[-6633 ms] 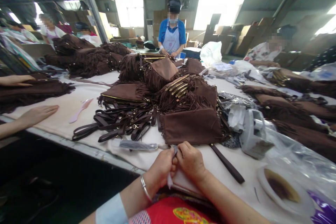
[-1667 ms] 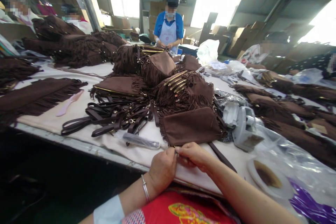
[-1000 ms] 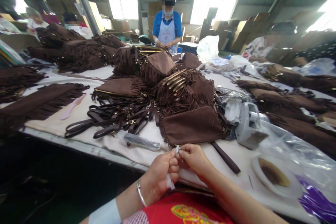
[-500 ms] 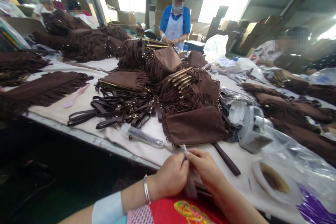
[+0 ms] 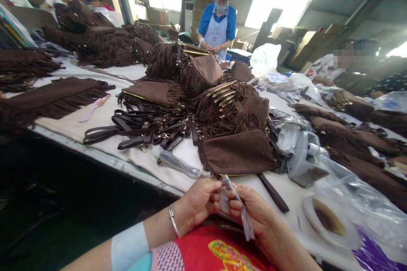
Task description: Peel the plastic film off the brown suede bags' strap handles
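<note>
A brown fringed pouch point(image 5: 240, 152) lies at the table's front with its gold zipper edge toward me. From its lower left corner hangs a narrow strip wrapped in clear plastic point(image 5: 244, 216). My right hand point(image 5: 252, 207) grips this strip near its top, and the loose end trails down over the palm. Close beside it, my left hand point(image 5: 202, 201) is closed, fingers curled and thumb and forefinger at the pouch corner; what they pinch is too small to make out. Another plastic-wrapped strap point(image 5: 176, 161) lies to the left, by a heap of dark wrist straps point(image 5: 149, 129).
More fringed pouches point(image 5: 203, 72) are piled behind. To the right stand a grey tape dispenser point(image 5: 307, 159), a tape roll point(image 5: 330, 220) and clear plastic sheeting point(image 5: 359, 182). A pink comb point(image 5: 93, 109) lies left. Across the table works a person in a blue shirt point(image 5: 218, 25).
My hands have moved slightly apart, the left one shifting left and opening its grip somewhat. The wrapped strip now hangs visibly across my right hand. The view has shifted slightly.
</note>
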Demonstrator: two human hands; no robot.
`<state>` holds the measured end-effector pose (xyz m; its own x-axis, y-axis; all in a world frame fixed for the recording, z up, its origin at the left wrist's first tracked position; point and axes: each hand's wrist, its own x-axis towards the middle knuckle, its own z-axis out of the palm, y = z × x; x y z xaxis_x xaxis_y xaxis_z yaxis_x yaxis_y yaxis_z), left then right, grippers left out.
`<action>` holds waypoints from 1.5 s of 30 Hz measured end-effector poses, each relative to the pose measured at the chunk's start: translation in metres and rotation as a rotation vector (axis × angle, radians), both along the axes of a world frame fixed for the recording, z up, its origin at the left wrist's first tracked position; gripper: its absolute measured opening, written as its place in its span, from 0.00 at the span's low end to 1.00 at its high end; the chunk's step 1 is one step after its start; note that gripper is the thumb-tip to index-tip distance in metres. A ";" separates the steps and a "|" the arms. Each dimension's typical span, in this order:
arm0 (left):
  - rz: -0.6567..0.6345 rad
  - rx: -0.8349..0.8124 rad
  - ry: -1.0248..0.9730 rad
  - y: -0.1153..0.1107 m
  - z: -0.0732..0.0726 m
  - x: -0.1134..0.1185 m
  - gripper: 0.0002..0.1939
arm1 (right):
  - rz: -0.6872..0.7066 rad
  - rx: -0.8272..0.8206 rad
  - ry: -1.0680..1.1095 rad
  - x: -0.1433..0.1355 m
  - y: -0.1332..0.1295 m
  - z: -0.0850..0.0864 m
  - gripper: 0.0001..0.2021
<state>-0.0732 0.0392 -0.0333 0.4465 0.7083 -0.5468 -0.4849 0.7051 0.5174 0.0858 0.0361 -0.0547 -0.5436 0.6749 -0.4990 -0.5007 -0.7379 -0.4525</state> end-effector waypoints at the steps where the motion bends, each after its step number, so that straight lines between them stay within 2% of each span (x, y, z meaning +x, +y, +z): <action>1: 0.018 0.036 0.043 -0.001 -0.001 0.000 0.08 | -0.011 -0.005 -0.010 0.000 -0.001 -0.001 0.06; 5: 0.065 0.117 0.250 -0.004 -0.006 0.001 0.08 | -0.035 0.026 -0.115 -0.001 -0.004 -0.001 0.12; 8: 0.087 0.150 0.395 -0.007 -0.005 0.001 0.08 | -0.021 0.104 -0.329 -0.005 -0.007 0.003 0.17; 11: 0.098 0.198 0.558 -0.009 -0.005 0.001 0.08 | -0.030 0.252 -0.623 -0.010 -0.007 0.009 0.17; 14: 0.111 0.255 0.670 -0.011 -0.005 0.003 0.07 | -0.015 0.507 -1.024 -0.015 -0.007 0.013 0.14; 17: 0.115 0.308 0.667 -0.014 -0.003 0.005 0.10 | 0.013 0.775 -1.375 -0.019 -0.010 0.013 0.10; 21: 0.021 0.477 0.633 -0.018 0.007 0.003 0.10 | 0.050 1.181 -1.723 -0.022 -0.017 0.007 0.09; 25: -0.113 0.788 0.835 -0.021 0.019 0.000 0.07 | 0.109 1.594 -1.877 -0.019 -0.021 0.004 0.10; 27: -0.170 0.837 0.843 -0.022 0.023 -0.002 0.06 | 0.111 1.665 -1.857 -0.017 -0.021 0.004 0.10; 29: -0.240 0.728 0.671 -0.022 0.023 -0.005 0.06 | 0.077 1.579 -1.784 -0.014 -0.019 0.005 0.10; 31: -0.246 0.499 0.430 -0.019 0.021 -0.010 0.06 | -0.006 1.315 -1.611 -0.012 -0.017 0.006 0.09; 33: -0.131 0.259 0.291 -0.015 0.016 -0.015 0.05 | -0.082 0.926 -1.302 -0.012 -0.015 0.005 0.11; 35: -0.004 0.099 0.266 -0.010 0.011 -0.017 0.06 | -0.130 0.573 -0.936 -0.013 -0.014 0.003 0.15; 37: 0.010 0.018 0.242 -0.007 0.006 -0.014 0.10 | -0.164 0.381 -0.682 -0.016 -0.016 0.001 0.18; 39: -0.024 0.014 0.206 -0.006 0.002 -0.005 0.15 | -0.173 0.379 -0.649 -0.018 -0.018 0.001 0.19; 41: -0.031 0.066 0.221 -0.005 -0.001 0.004 0.19 | -0.159 0.545 -0.811 -0.017 -0.021 0.005 0.17; 43: -0.012 0.151 0.317 -0.004 -0.004 0.011 0.21 | -0.132 0.736 -0.998 -0.012 -0.022 0.011 0.15; 44: -0.003 0.195 0.381 -0.002 -0.005 0.012 0.21 | -0.123 0.763 -1.048 -0.009 -0.021 0.013 0.15; 45: 0.009 0.238 0.451 0.000 -0.006 0.013 0.21 | -0.130 0.715 -1.046 -0.005 -0.020 0.016 0.17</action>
<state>-0.0598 0.0393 -0.0398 0.1969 0.8394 -0.5066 -0.1815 0.5390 0.8225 0.0803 0.0165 -0.0388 -0.0226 0.9880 -0.1526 0.2843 -0.1400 -0.9485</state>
